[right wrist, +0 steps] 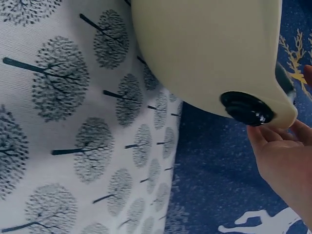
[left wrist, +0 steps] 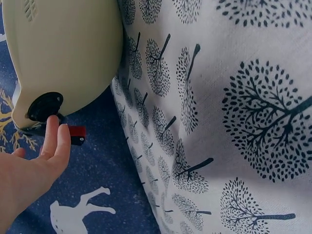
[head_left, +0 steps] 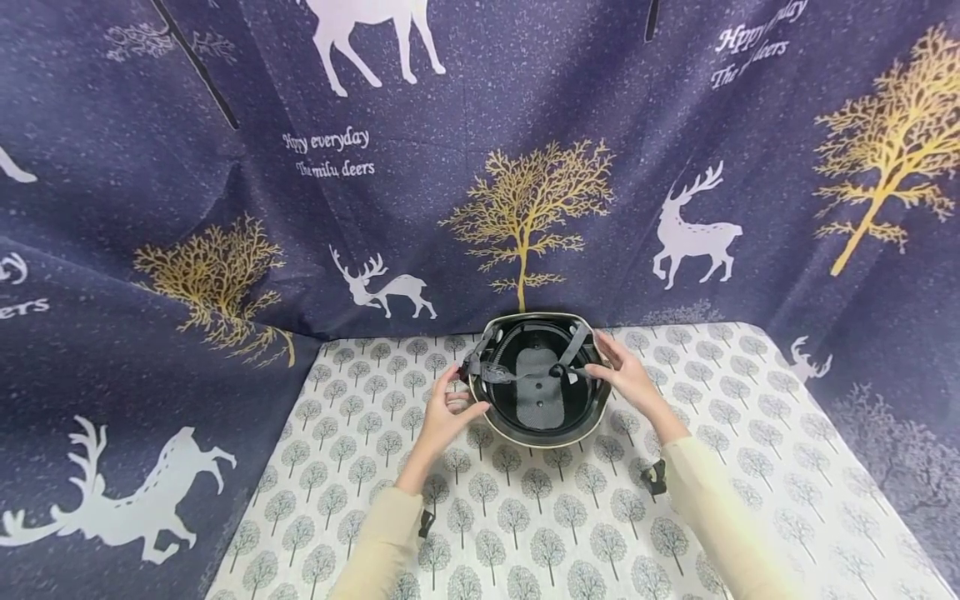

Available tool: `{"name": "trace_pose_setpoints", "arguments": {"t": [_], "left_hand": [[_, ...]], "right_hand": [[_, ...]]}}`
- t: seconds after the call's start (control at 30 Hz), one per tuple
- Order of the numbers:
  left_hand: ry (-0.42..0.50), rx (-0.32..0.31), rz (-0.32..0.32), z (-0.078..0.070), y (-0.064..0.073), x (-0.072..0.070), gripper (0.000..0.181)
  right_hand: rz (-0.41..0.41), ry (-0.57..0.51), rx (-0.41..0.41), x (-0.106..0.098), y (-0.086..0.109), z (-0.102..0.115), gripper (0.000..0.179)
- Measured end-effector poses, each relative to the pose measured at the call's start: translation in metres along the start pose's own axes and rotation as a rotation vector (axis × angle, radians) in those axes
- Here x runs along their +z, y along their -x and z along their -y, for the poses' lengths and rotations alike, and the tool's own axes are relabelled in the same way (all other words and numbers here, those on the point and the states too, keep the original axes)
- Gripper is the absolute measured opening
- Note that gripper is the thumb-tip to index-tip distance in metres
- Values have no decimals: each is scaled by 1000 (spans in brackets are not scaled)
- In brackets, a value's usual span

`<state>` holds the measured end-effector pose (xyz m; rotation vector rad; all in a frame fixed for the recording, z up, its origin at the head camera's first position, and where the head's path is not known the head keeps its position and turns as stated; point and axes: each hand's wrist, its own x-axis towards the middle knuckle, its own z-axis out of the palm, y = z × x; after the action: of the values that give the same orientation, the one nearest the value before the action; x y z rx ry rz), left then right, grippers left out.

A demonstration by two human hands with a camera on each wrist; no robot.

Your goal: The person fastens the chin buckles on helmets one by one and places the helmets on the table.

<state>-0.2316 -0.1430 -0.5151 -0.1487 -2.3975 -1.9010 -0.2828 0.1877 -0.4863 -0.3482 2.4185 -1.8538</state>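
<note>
A cream helmet (head_left: 540, 442) lies upside down near the far edge of the table, its black inside facing up with grey straps (head_left: 498, 372) across it. On its left side, my left hand (head_left: 448, 419) reaches to the rim with fingertips touching by a black round knob (left wrist: 46, 106); the thumb stands apart from the fingers. Beside those fingertips hangs a red and black buckle piece (left wrist: 77, 134). At the opposite side my right hand (head_left: 632, 379) holds the rim, thumb over the inner edge and fingers outside, just below the other black knob (right wrist: 247, 108).
The table wears a white cloth (head_left: 517, 533) printed with grey trees. Behind and at the sides hangs a dark blue curtain (head_left: 420, 200) with deer and golden trees, close behind the helmet. A vent grille (left wrist: 30, 9) shows on the helmet shell.
</note>
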Motion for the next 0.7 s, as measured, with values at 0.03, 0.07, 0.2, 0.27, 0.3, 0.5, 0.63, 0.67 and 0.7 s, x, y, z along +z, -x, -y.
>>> {"name": "trace_pose_setpoints", "arguments": {"t": [0.03, 0.07, 0.2, 0.27, 0.3, 0.5, 0.63, 0.67, 0.7], "left_hand": [[4, 5, -5, 0, -1, -1, 89], [8, 6, -8, 1, -1, -1, 87], [10, 15, -22, 4, -4, -4, 80], [3, 17, -36, 5, -5, -4, 76], [3, 22, -46, 5, -5, -4, 73], [25, 13, -143, 9, -6, -3, 57], [-2, 1, -170, 11, -6, -5, 53], [-13, -1, -165, 11, -6, -5, 53], [-21, -6, -158, 11, -7, -6, 54]], "right_hand": [[2, 10, -3, -1, -1, 3, 76], [4, 22, -3, -1, -2, 5, 76], [1, 108, 12, 0, -4, 17, 76], [-5, 164, 1, 3, -6, 21, 75], [-15, 200, -9, 5, -6, 23, 75], [-63, 364, -108, 22, -10, 26, 71], [-26, 405, -153, 33, -13, 27, 67], [-14, 409, -147, 35, -13, 28, 67], [-4, 417, -146, 38, -14, 28, 66]]}}
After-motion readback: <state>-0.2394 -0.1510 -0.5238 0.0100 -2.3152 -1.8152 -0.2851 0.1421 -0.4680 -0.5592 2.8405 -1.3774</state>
